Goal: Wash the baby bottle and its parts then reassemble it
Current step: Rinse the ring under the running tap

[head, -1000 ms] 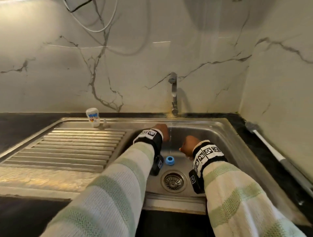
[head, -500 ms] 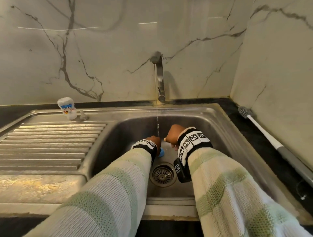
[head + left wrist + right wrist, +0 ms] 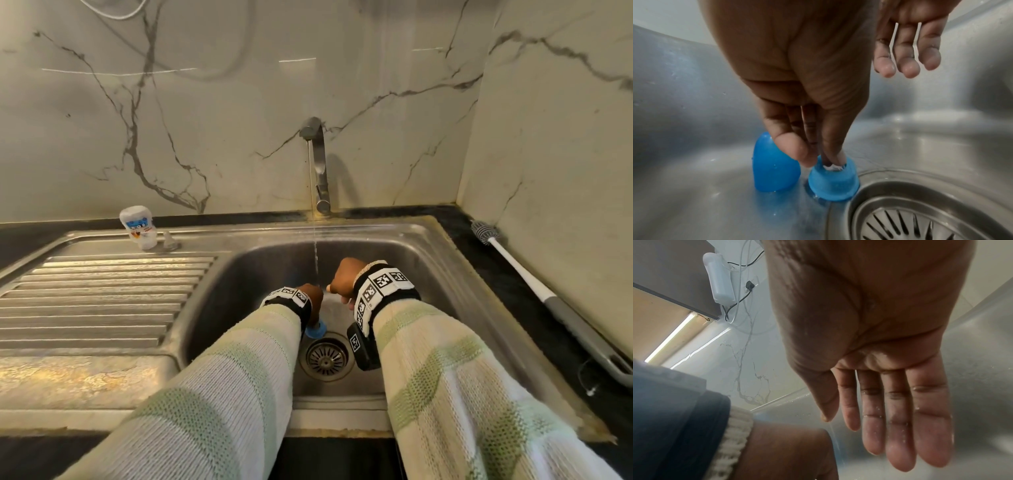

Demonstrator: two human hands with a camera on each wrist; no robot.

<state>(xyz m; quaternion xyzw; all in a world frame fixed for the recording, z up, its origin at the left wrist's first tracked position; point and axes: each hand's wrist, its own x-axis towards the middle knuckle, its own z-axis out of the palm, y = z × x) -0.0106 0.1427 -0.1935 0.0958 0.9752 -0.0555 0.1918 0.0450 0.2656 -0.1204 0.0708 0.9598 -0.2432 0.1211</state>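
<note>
A blue screw ring (image 3: 833,183) stands on the sink floor at the edge of the drain strainer (image 3: 920,211), with a blue dome cap (image 3: 774,167) just left of it. My left hand (image 3: 816,159) reaches down and pinches the ring's rim, thumb outside and fingers inside the opening. In the head view the ring (image 3: 315,330) peeks out under that hand (image 3: 312,297). My right hand (image 3: 890,434) hangs wet beside the thin water stream (image 3: 315,263), fingers straight and holding nothing. The white bottle body (image 3: 138,226) stands on the sink ledge with a clear teat (image 3: 168,238) beside it.
The tap (image 3: 317,164) runs over the steel sink (image 3: 428,260). A ribbed drainboard (image 3: 102,298) lies to the left. A long bottle brush (image 3: 513,267) rests on the dark counter along the right wall.
My left hand has dropped from the back of the basin onto the blue ring and pinched it. The right hand has shifted a little toward the stream. The head camera has tilted down.
</note>
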